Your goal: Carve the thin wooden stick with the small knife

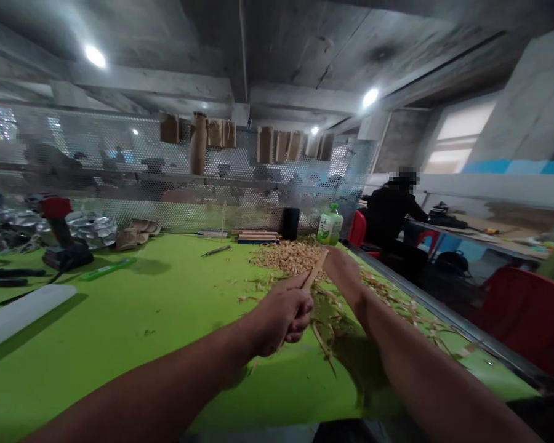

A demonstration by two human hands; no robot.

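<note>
Well left of the pile of wood shavings [289,257] on the green desk [96,344], a red cordless drill [58,231] stands on its battery, with a long white board [23,317] lying nearer the person. Closer to the pile lies a slim hand tool [215,250]. In front of the pile, the left hand [281,314] curls its fingers [298,311] firmly around a thin wooden strip [314,271], which rises at a slant to the right hand [344,274]. That hand's fingers are hidden, so I cannot tell how they stand (only its back shows). A snug hold low on the strip looks the sound way to stop it twisting. The strip looks pale, flat and narrow. Just behind the pile's right edge stands a plastic bottle [330,226].
</note>
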